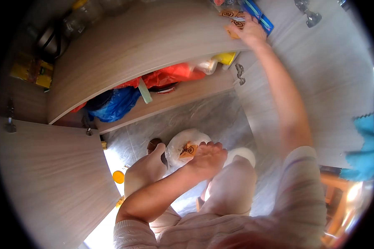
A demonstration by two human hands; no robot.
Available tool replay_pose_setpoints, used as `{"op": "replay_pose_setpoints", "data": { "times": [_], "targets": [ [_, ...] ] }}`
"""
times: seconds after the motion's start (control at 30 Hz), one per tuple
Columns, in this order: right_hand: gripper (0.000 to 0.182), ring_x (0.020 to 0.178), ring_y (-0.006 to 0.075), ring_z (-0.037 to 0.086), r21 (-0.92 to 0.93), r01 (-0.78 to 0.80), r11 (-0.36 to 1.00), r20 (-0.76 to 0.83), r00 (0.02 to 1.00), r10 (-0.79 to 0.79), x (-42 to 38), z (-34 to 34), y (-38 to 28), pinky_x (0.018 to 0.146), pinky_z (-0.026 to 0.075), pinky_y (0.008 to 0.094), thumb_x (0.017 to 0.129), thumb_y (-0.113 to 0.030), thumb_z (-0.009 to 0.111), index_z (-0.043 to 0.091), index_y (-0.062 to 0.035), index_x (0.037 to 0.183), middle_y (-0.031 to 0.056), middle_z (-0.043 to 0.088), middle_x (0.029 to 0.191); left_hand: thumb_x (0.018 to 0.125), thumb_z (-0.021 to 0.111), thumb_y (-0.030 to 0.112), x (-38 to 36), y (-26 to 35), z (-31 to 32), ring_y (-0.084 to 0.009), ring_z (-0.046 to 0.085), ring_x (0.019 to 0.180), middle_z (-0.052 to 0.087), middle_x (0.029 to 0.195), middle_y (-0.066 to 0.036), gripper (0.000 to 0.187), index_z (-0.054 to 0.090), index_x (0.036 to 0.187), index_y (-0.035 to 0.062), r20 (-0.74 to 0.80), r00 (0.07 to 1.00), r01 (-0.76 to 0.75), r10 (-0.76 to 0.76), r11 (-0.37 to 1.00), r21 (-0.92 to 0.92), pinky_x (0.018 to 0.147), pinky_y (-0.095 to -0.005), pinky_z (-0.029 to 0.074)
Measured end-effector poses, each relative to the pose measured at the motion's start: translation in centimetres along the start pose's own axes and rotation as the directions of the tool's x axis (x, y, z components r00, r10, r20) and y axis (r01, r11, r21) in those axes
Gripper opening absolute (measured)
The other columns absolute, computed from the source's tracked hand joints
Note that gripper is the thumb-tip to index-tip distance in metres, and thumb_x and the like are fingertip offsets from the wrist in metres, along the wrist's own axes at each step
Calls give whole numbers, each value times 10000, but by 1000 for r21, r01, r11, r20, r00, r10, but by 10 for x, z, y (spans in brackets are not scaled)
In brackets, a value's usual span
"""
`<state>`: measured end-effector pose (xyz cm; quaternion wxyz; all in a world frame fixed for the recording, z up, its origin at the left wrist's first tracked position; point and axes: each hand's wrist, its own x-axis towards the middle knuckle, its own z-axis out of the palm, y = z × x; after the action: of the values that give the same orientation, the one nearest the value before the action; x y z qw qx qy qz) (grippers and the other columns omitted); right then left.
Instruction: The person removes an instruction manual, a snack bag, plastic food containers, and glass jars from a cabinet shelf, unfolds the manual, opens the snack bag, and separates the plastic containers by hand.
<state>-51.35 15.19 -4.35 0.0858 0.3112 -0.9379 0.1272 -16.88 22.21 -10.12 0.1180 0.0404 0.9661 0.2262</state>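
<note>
My right hand reaches up to the far right end of the cabinet shelf. Its fingers are closed around small orange-brown packets with dark swirl print, right beside a blue box. My left hand is low, above my knees, with its fingers curled. A similar orange-brown packet shows at its side, held there and overlapping a whitish plastic bag behind it. The fingers' hold on this packet is partly hidden.
Both cabinet doors, left and right, stand open around me. Red bags and a blue bag fill the lower compartment. Jars and a yellow packet sit on the upper shelf. A teal cloth hangs at right.
</note>
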Motion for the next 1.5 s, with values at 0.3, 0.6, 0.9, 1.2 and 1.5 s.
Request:
{"op": "replay_pose_setpoints", "data": {
  "times": [0.3, 0.6, 0.9, 1.2, 1.5],
  "targets": [
    [635, 1210, 267, 374, -254, 418, 872, 122, 908, -400, 39, 3, 32, 977, 337, 438, 779, -57, 536, 286, -188, 1348, 65, 314, 1375, 737, 501, 132, -4, 2, 1, -264, 578, 802, 562, 845, -115, 138, 566, 839, 65, 51, 998, -27, 30, 998, -55, 701, -381, 442],
    [461, 1161, 357, 410, -350, 400, 847, 196, 916, -351, 62, 13, -1, 941, 383, 405, 835, -114, 453, 374, -174, 1285, 89, 394, 1305, 752, 472, 126, -7, -2, 2, -265, 560, 844, 547, 889, -119, 151, 547, 870, 68, 84, 996, -18, 25, 996, -83, 733, -379, 435],
    [564, 1166, 282, 437, -387, 361, 849, 252, 926, -280, 84, 25, 1, 942, 389, 362, 781, 22, 434, 340, -130, 1316, 148, 429, 1282, 748, 466, 120, -8, -8, -6, -258, 552, 831, 535, 858, -116, 145, 527, 870, 70, 41, 999, 0, 3, 996, -89, 719, -358, 439],
    [590, 994, 328, 540, -200, 404, 893, 222, 906, -360, 98, 31, 17, 836, 442, 391, 738, 30, 479, 386, -183, 1280, 191, 558, 1079, 734, 483, 131, -12, -8, -5, -249, 557, 789, 536, 815, -109, 132, 533, 841, 72, -4, 1000, -2, 1, 998, -56, 651, -352, 455],
    [440, 860, 361, 570, -135, 365, 921, -131, 915, -382, 94, 19, 42, 751, 453, 427, 785, -46, 470, 436, -138, 1214, 209, 595, 940, 730, 493, 161, -16, -4, -4, -260, 564, 842, 554, 861, -121, 148, 545, 829, 63, 78, 997, 33, -29, 998, -52, 690, -360, 463]
  ]
}}
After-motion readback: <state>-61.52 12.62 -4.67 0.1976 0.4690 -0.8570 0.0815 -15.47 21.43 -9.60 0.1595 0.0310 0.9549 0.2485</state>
